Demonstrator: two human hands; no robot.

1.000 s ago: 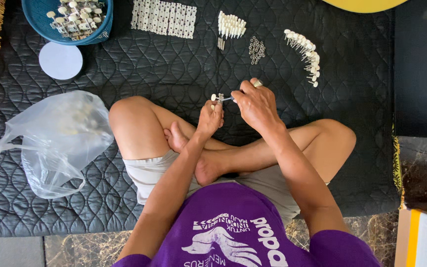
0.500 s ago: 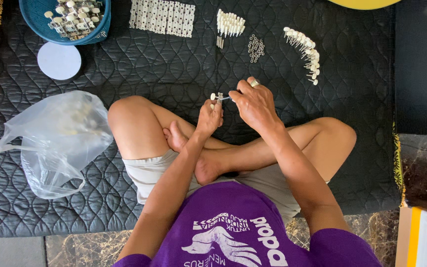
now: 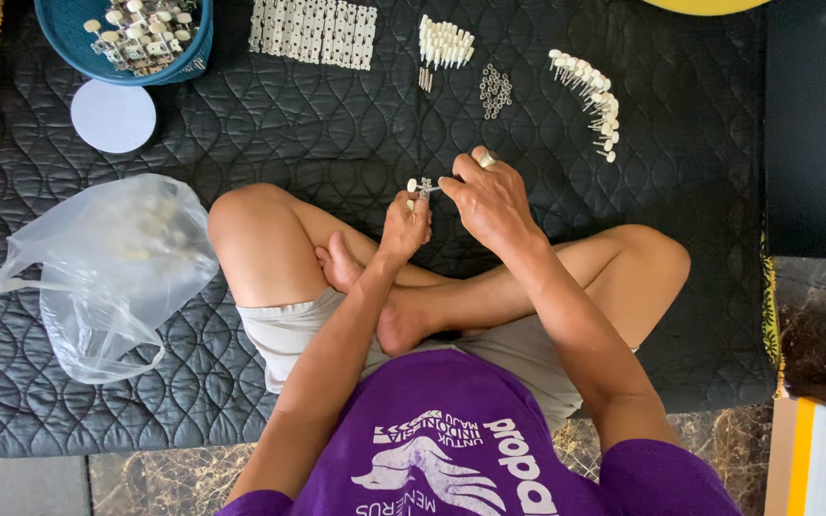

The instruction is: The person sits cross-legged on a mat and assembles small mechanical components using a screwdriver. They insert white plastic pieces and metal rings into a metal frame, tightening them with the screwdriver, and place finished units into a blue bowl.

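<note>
Head view, looking straight down: a person in a purple printed shirt sits cross-legged on a dark grey quilted fabric mat, and every position below is referenced to that mat.

Hands: the left hand and the right hand meet above the mat's centre, just beyond the crossed legs. The left hand is closed, its fingertips pinching a small white-capped metal pin part. The right hand is also closed in a pinch, thumb and forefinger touching the same part from the opposite side. A ring sits on one right finger. The part is too small to resolve further.

Stock at the mat's far edge:
- Far-left corner: a round blue plastic basin holding mixed white-and-metal parts.
- Just inward of the basin: a flat white round lid.
- Far edge, left of centre: a flat rectangular grid of white pieces.
- Far edge, centre: a tight bundle of white pegs, with a loose cluster of small metal rings just beside it.
- Far edge, right of centre: a curved row of white-capped pins.

Left side of the mat: a crumpled clear plastic bag lies beside the person's left knee, with pale contents that cannot be identified.
</note>
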